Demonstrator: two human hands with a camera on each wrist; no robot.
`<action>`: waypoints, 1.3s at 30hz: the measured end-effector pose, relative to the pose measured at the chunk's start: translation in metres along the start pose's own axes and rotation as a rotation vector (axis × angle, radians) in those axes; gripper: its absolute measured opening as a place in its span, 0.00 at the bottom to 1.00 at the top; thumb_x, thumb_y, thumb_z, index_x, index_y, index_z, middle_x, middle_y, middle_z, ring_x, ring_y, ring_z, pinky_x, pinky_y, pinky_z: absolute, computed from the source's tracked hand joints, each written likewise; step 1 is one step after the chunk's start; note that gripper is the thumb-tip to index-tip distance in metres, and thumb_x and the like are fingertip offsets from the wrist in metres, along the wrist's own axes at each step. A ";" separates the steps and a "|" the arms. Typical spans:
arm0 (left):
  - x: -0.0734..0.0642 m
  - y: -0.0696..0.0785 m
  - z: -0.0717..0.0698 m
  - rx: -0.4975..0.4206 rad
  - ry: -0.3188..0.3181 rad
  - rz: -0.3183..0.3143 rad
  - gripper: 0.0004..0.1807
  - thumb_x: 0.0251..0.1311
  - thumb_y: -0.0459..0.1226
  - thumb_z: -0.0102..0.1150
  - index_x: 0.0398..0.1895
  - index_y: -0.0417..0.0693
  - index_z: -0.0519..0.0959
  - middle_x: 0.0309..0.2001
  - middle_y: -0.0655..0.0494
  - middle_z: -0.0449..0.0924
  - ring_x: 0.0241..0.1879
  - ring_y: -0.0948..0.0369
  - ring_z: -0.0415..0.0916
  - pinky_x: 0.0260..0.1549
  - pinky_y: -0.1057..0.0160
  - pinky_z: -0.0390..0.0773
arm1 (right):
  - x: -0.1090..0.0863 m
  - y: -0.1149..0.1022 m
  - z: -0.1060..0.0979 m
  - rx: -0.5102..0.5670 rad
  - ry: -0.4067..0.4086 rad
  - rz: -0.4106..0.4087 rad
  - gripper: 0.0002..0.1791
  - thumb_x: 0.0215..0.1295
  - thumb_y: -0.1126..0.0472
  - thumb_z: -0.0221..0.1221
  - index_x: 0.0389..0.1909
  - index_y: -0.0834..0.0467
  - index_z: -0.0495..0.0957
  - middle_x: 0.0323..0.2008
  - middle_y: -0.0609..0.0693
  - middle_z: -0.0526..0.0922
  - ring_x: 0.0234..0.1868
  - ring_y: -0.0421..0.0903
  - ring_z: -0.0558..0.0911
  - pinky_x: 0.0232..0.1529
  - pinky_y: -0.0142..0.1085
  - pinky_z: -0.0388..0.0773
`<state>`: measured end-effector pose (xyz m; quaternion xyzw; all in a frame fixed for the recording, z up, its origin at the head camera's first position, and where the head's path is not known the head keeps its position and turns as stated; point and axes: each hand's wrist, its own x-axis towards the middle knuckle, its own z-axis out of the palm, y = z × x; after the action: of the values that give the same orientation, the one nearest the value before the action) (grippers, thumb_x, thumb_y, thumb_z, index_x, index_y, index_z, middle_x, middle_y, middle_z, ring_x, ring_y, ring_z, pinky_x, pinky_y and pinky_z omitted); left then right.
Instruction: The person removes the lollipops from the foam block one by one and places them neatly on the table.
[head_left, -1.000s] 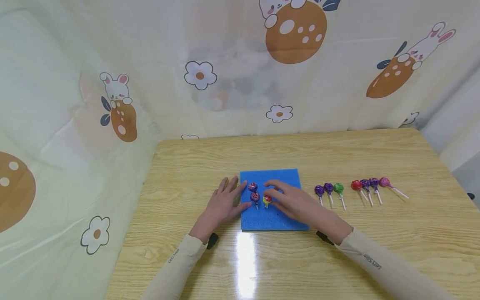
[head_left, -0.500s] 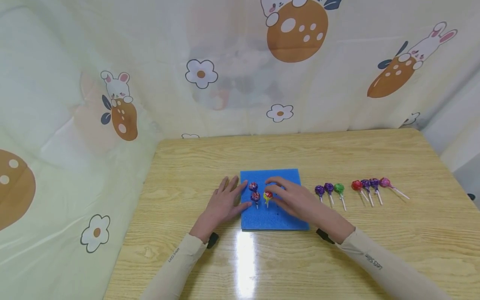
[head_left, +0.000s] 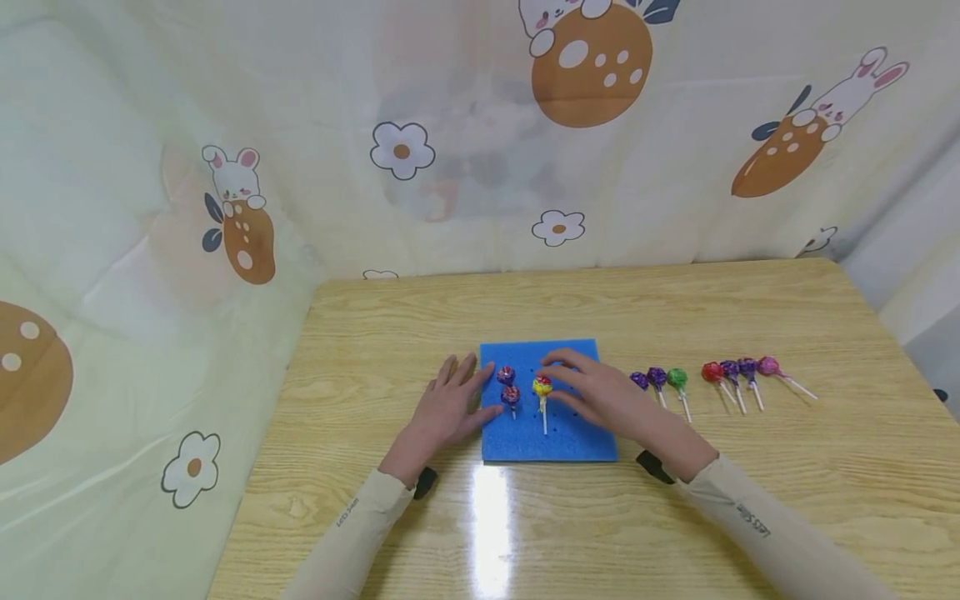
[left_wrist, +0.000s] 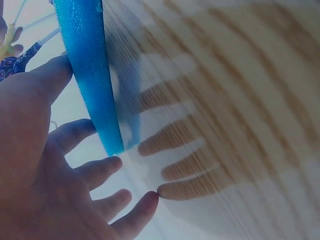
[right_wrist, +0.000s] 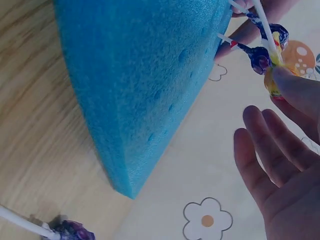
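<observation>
My right hand [head_left: 611, 404] pinches a yellow and red wrapped lollipop [head_left: 542, 388] by its candy head between thumb and index finger. Its white stick [right_wrist: 265, 25] shows at full length, clear of the foam in the right wrist view, while the other fingers spread loosely. Beneath it lies a blue foam block [head_left: 555, 447] with small holes in its top. Two dark purple and red lollipops [head_left: 511, 395] stand stuck in the block's left part. At the block's left edge, my left hand [head_left: 441, 412] rests with spread fingers, thumb and index finger touching the foam.
Right of the block, several lollipops lie on the wooden table [head_left: 390, 325]: purple ones [head_left: 657, 377], a green one [head_left: 677, 378], a red one [head_left: 712, 372] and a pink one [head_left: 768, 365]. A patterned curtain [head_left: 465, 192] hangs behind the table.
The right hand has lifted the yellow and red lollipop and shifted it slightly right, so much more of its stick shows. The left hand has stayed in place.
</observation>
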<state>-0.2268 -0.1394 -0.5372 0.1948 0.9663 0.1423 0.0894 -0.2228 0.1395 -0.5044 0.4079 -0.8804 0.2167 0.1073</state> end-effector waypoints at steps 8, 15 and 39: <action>-0.002 0.001 -0.002 -0.007 0.020 0.022 0.41 0.68 0.65 0.48 0.80 0.63 0.55 0.81 0.49 0.48 0.80 0.40 0.40 0.70 0.32 0.58 | -0.006 0.005 -0.002 0.126 -0.132 0.127 0.16 0.69 0.57 0.63 0.55 0.55 0.83 0.57 0.52 0.79 0.58 0.51 0.81 0.55 0.47 0.82; -0.002 0.001 -0.001 -0.006 0.023 0.019 0.41 0.69 0.65 0.48 0.80 0.63 0.55 0.81 0.49 0.48 0.80 0.40 0.41 0.70 0.32 0.58 | -0.010 0.012 0.001 0.154 -0.150 0.143 0.16 0.70 0.57 0.63 0.56 0.54 0.83 0.57 0.51 0.78 0.58 0.50 0.81 0.56 0.47 0.82; -0.003 0.001 -0.002 -0.017 0.023 0.027 0.41 0.68 0.64 0.49 0.80 0.63 0.55 0.81 0.49 0.48 0.80 0.41 0.40 0.70 0.32 0.58 | -0.029 0.026 -0.015 0.208 -0.167 0.226 0.15 0.70 0.58 0.62 0.55 0.55 0.83 0.57 0.54 0.79 0.57 0.54 0.80 0.50 0.47 0.84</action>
<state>-0.2247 -0.1404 -0.5349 0.2055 0.9633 0.1540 0.0779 -0.2240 0.1810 -0.5099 0.3317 -0.8994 0.2827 -0.0339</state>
